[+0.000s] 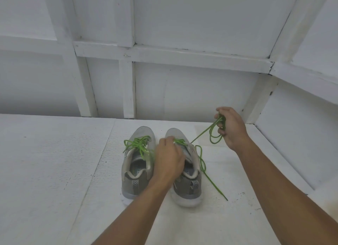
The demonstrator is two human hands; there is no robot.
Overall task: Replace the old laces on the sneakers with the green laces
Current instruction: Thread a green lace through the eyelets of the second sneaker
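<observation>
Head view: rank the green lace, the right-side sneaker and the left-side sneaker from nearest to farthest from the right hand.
1. green lace: its loops are gripped in the right hand.
2. right-side sneaker: lower left of that hand.
3. left-side sneaker: farther left still.

We reach both bare arms forward from the bottom edge. Our left forearm (139,208) runs up and slightly right to the left hand (169,158), which is low, back of the hand facing us. Its knuckles are bent and its fingertips tucked down by the green lace (201,134); whether they pinch it we cannot tell. Our right forearm (274,180) stretches up and to the left. The right hand (231,129) is raised higher and farther out, wrist straight, its fingers curled round gathered loops of that lace, thumb on top.
</observation>
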